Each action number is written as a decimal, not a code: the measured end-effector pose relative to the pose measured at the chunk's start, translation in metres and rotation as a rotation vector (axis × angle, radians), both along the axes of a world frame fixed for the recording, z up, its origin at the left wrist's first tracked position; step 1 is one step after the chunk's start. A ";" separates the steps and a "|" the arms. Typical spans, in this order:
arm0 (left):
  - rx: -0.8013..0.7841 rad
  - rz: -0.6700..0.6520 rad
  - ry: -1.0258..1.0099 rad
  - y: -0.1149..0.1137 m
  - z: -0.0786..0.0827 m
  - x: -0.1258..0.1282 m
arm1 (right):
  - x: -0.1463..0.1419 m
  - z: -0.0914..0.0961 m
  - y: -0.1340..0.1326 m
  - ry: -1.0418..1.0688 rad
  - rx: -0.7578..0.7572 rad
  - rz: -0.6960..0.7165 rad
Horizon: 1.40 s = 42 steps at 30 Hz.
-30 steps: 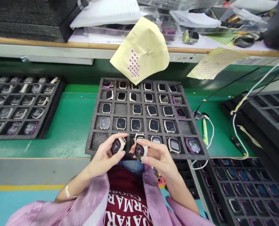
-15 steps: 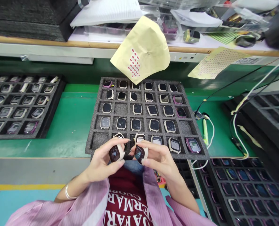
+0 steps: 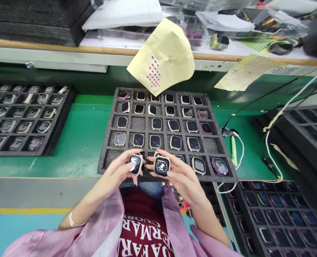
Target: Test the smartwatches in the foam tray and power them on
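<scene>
My left hand [image 3: 119, 170] is closed round a smartwatch body [image 3: 136, 164] with a pale case and no strap, its thumb on the screen. In my right hand [image 3: 181, 175] is a second pale smartwatch body [image 3: 161, 166], its lit screen showing a round dial. Both are held over the front row of a dark foam tray [image 3: 138, 123], whose compartments hold more strapless watch bodies, mostly pale and a few purple. A purple watch [image 3: 219, 166] lies in the front right compartment. My hands cover part of the front row.
Another foam tray of watches [image 3: 27, 121] lies to the left, and a tray of dark watches [image 3: 281, 214] sits lower right. A yellow sticker sheet [image 3: 164, 53] hangs from the shelf edge over the main tray. White cables [image 3: 267, 142] run down on the right.
Both watches have been turned so their screens face up toward me, and the right one's dial now shows. My left thumb has moved onto its watch's screen.
</scene>
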State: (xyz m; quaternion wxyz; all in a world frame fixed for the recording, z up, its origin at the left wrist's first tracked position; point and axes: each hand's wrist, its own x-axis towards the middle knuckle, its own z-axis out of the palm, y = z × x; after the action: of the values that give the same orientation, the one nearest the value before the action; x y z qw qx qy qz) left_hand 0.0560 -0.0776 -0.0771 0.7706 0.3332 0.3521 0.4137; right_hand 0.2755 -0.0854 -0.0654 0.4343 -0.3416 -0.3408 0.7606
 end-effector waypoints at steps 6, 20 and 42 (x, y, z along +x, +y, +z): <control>0.043 0.023 -0.017 -0.001 0.000 0.001 | -0.001 -0.011 0.000 -0.071 0.079 -0.094; 0.173 -0.027 0.066 -0.002 -0.004 0.004 | -0.003 -0.015 0.000 -0.097 0.095 -0.078; 0.137 0.028 0.095 0.002 0.001 0.009 | 0.002 -0.009 -0.006 -0.131 0.135 -0.038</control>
State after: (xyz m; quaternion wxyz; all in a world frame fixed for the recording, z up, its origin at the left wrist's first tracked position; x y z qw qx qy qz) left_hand 0.0650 -0.0760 -0.0763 0.7226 0.3994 0.3636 0.4314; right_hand 0.2777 -0.0912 -0.0740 0.4473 -0.3669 -0.4124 0.7037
